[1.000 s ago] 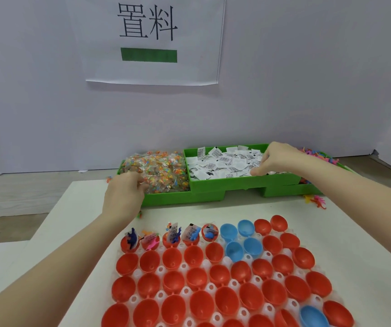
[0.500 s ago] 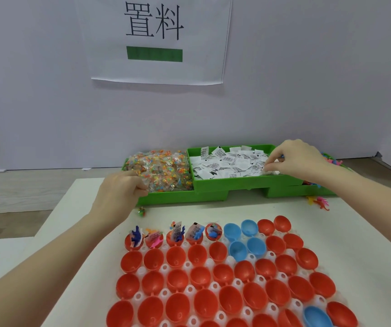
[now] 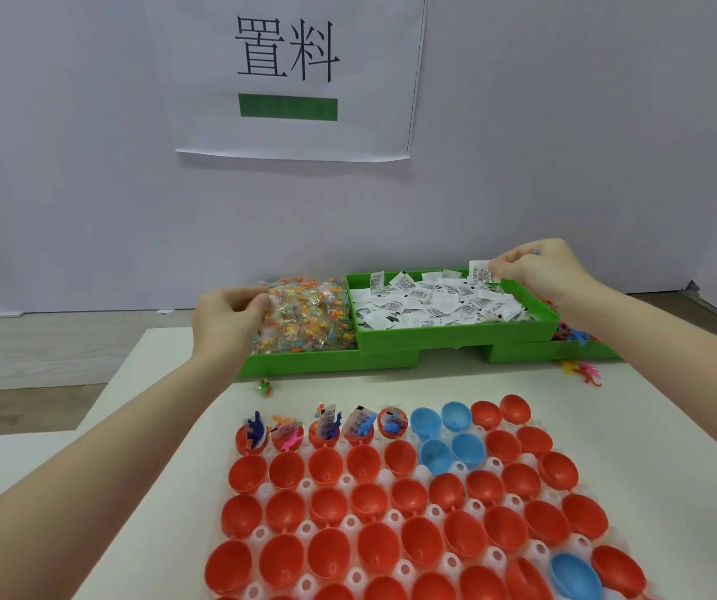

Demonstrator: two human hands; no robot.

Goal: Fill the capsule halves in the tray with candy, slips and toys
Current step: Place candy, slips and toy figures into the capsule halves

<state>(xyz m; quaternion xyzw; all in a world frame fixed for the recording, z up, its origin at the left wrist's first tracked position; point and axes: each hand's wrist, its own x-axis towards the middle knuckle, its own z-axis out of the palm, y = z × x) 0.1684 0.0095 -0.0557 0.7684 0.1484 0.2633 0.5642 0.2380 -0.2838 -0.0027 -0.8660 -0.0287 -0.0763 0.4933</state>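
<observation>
A white tray (image 3: 495, 464) holds rows of red capsule halves (image 3: 326, 504) and a few blue ones (image 3: 434, 454). Several halves in the far row (image 3: 326, 424) hold toys and slips. Behind it, a green bin of wrapped candy (image 3: 305, 316) and a raised green bin of white paper slips (image 3: 434, 303). My left hand (image 3: 224, 316) rests at the left edge of the candy pile, fingers curled on a wrapper. My right hand (image 3: 530, 268) pinches one slip (image 3: 482, 270) lifted above the slip bin.
A third green bin with small coloured toys (image 3: 573, 335) sits far right, partly hidden by my right arm. Loose toys (image 3: 584, 370) and one loose candy (image 3: 265, 386) lie on the white table. A paper sign (image 3: 292, 71) hangs on the wall.
My right hand has risen with a single slip pinched in its fingers. My left hand has moved forward into the candy pile's left edge.
</observation>
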